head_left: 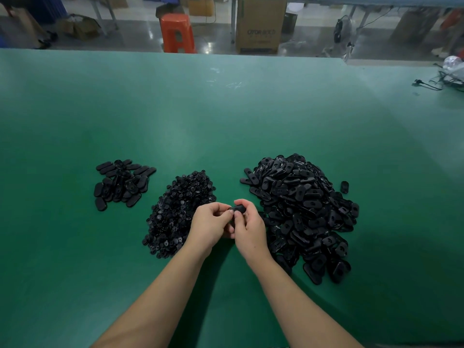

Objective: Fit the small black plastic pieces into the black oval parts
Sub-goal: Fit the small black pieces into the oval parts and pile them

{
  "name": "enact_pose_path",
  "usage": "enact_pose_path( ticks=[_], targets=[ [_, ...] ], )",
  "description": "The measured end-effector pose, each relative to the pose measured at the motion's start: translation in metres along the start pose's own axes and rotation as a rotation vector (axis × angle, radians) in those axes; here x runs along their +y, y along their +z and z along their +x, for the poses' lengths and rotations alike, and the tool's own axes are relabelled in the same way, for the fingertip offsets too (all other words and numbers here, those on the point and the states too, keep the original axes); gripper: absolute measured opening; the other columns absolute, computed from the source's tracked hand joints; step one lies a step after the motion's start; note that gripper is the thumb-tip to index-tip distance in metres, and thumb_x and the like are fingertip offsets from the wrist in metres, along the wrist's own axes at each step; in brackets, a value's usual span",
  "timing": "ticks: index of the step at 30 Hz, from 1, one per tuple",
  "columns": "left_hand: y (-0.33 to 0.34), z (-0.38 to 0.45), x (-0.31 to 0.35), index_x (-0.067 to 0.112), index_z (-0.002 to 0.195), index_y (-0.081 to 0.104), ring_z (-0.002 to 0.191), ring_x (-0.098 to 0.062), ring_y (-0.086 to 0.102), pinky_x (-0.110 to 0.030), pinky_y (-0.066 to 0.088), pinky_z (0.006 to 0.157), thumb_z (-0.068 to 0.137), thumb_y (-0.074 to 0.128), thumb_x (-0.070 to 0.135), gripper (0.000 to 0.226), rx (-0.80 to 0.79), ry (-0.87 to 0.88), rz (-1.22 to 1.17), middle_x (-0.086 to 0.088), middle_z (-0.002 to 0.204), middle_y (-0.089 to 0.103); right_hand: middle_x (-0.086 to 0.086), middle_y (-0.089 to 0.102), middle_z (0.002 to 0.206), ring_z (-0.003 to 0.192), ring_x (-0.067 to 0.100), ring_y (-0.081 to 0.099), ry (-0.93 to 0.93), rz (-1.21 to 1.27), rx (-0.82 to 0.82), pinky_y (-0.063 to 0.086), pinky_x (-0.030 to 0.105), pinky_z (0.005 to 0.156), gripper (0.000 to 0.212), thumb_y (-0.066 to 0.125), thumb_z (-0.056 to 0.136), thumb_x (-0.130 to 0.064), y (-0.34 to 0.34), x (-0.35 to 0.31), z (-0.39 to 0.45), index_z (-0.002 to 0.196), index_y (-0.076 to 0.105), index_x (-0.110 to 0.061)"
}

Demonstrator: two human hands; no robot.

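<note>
Both hands meet above the green table (226, 121), between two heaps. My right hand (248, 227) pinches a black oval part (237, 209) by its far edge. My left hand (213, 223) has its fingers curled against the same part from the left. Whether a small piece sits under the fingers is hidden. A heap of small black plastic pieces (175, 212) lies just left of the hands. A large heap of black oval parts (303, 212) lies to their right. A smaller group of oval parts (120, 184) lies at the far left.
One stray oval part (345, 187) lies right of the large heap. Black cables (437, 84) and a plastic bag sit at the table's far right corner. Beyond the far edge stand an orange stool (177, 33) and a cardboard box (261, 26).
</note>
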State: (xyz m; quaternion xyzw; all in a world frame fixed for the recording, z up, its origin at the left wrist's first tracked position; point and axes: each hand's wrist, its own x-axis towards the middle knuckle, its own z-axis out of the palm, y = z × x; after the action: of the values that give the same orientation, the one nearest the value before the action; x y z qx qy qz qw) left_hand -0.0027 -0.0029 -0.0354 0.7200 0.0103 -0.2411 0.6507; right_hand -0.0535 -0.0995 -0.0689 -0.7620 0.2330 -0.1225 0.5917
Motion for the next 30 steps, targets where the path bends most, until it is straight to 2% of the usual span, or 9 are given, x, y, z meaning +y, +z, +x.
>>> enact_pose_path(
  ticks=[2, 6, 11, 15, 17, 20, 30],
  targets=[
    [-0.001, 0.0, 0.001, 0.001, 0.096, 0.071, 0.049, -0.012, 0.058, -0.032, 0.058, 0.054, 0.098, 0.062, 0.002, 0.009, -0.006, 0.0, 0.001, -0.008, 0.063, 0.066, 0.002, 0.068, 0.095, 0.083, 0.023, 0.07, 0.008, 0.021, -0.001, 0.064, 0.04, 0.069, 0.023, 0.049, 0.103, -0.013, 0.0, -0.001, -0.001, 0.115, 0.058, -0.031],
    [-0.001, 0.0, 0.0, 0.001, 0.097, 0.071, 0.05, -0.013, 0.057, -0.03, 0.057, 0.053, 0.096, 0.064, 0.001, 0.007, -0.005, -0.004, 0.007, -0.009, 0.064, 0.064, 0.002, 0.071, 0.101, 0.088, 0.018, 0.071, 0.008, -0.008, 0.006, 0.062, 0.046, 0.077, 0.024, 0.048, 0.103, -0.012, -0.001, -0.001, 0.0, 0.119, 0.06, -0.025],
    [-0.005, 0.001, -0.004, 0.004, 0.095, 0.074, 0.051, -0.012, 0.057, -0.03, 0.057, 0.054, 0.097, 0.064, 0.003, 0.01, -0.031, -0.009, -0.012, -0.008, 0.062, 0.066, 0.001, 0.071, 0.096, 0.078, 0.017, 0.071, 0.001, -0.021, 0.0, 0.061, 0.048, 0.076, 0.021, 0.049, 0.103, -0.017, -0.001, -0.001, -0.001, 0.119, 0.059, -0.026],
    [-0.007, 0.002, -0.004, 0.004, 0.094, 0.075, 0.051, -0.013, 0.058, -0.031, 0.058, 0.055, 0.097, 0.065, 0.003, 0.011, -0.043, -0.018, -0.012, -0.009, 0.062, 0.066, 0.003, 0.07, 0.095, 0.067, 0.012, 0.071, -0.015, -0.022, -0.008, 0.063, 0.041, 0.066, 0.02, 0.048, 0.104, -0.016, -0.002, -0.001, -0.001, 0.114, 0.058, -0.03],
    [-0.008, 0.003, -0.003, 0.003, 0.095, 0.075, 0.05, -0.014, 0.058, -0.031, 0.058, 0.055, 0.097, 0.065, 0.003, 0.01, -0.05, -0.027, -0.012, -0.009, 0.061, 0.067, 0.003, 0.07, 0.098, 0.073, 0.014, 0.072, -0.013, -0.016, -0.012, 0.064, 0.041, 0.067, 0.019, 0.048, 0.104, -0.016, -0.002, -0.001, -0.001, 0.114, 0.058, -0.029],
    [-0.009, 0.004, -0.001, 0.0, 0.096, 0.074, 0.049, -0.013, 0.059, -0.03, 0.058, 0.055, 0.097, 0.064, 0.002, 0.01, -0.068, -0.045, -0.028, -0.009, 0.062, 0.067, 0.002, 0.07, 0.099, 0.089, 0.02, 0.07, -0.008, -0.035, -0.007, 0.06, 0.047, 0.08, 0.018, 0.049, 0.103, -0.016, -0.001, -0.001, -0.001, 0.116, 0.059, -0.026],
    [-0.011, 0.004, 0.004, 0.0, 0.097, 0.073, 0.052, -0.016, 0.061, -0.031, 0.059, 0.054, 0.098, 0.063, 0.005, 0.011, -0.071, -0.054, -0.011, -0.009, 0.068, 0.07, 0.002, 0.071, 0.099, 0.092, 0.021, 0.068, -0.011, -0.043, 0.011, 0.055, 0.05, 0.086, 0.018, 0.051, 0.102, -0.015, -0.001, -0.002, 0.0, 0.116, 0.061, -0.021]
  ],
)
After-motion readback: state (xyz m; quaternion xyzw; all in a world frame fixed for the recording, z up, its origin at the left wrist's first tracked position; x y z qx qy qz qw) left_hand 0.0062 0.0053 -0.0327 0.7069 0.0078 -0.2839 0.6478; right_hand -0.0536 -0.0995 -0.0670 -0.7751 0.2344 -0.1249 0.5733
